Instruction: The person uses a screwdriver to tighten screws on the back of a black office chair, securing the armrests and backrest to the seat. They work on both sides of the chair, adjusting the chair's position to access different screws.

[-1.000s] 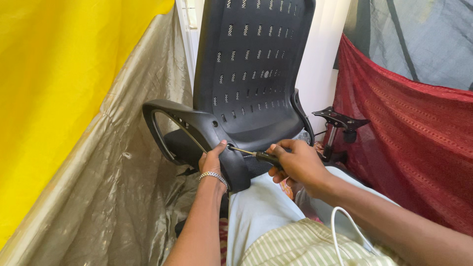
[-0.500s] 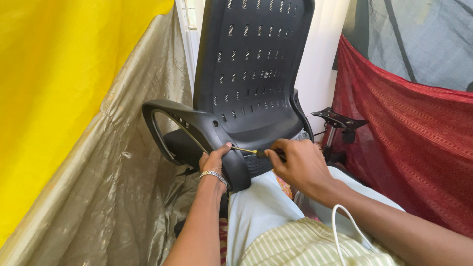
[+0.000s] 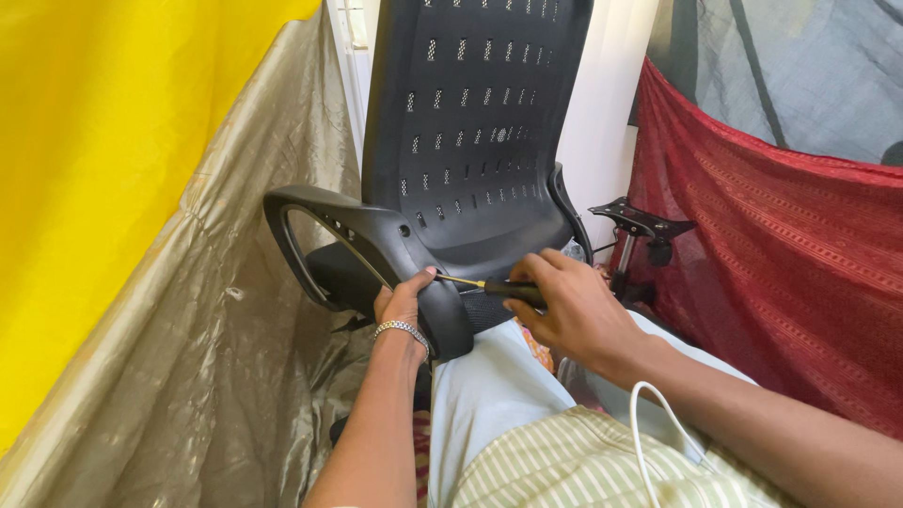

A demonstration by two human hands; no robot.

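A black office chair back (image 3: 470, 122) with rows of slots stands in front of me, its left armrest (image 3: 357, 235) curving toward my knees. My left hand (image 3: 403, 303), with a metal bracelet at the wrist, grips the lower end of that armrest. My right hand (image 3: 564, 306) is closed around the dark handle of a screwdriver (image 3: 484, 285). Its thin yellowish shaft runs left and its tip meets the armrest just above my left thumb.
Yellow cloth (image 3: 103, 169) and shiny grey-gold fabric (image 3: 216, 357) hang on the left, red cloth (image 3: 781, 273) on the right. A black metal chair mechanism plate on a post (image 3: 642, 226) stands at the right. A white cable (image 3: 658, 433) loops over my lap.
My right hand has turned on the screwdriver handle and shifted its grip slightly. My left hand stays on the armrest. The view has dropped a little.
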